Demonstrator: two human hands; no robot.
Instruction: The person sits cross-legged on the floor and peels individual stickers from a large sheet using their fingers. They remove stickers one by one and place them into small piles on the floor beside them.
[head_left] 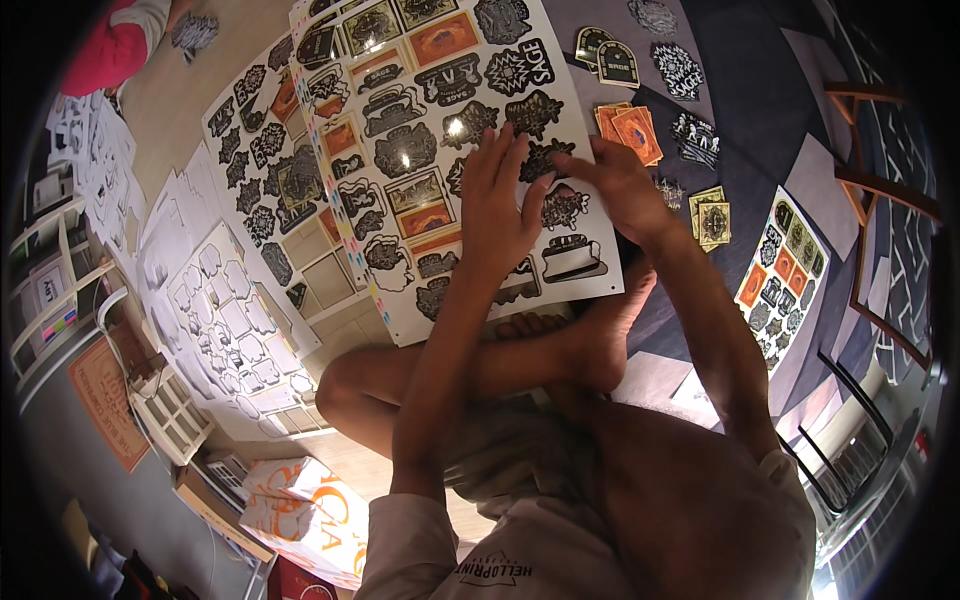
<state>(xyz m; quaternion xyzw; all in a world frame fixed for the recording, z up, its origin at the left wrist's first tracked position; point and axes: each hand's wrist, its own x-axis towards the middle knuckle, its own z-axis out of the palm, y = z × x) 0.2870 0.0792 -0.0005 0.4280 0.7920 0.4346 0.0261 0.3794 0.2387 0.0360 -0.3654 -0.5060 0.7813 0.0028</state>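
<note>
Sticker stacks (636,137) lie right of the sticker sheet (410,150)

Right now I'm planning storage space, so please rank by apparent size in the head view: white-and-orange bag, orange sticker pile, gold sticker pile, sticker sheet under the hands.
1. Sticker sheet
2. White-and-orange bag
3. Orange sticker pile
4. Gold sticker pile

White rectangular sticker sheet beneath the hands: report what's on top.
The bare left hand lies over its dark stickers; the bare right hand overlaps its right edge. Stickers directly beneath cannot be seen.
</note>
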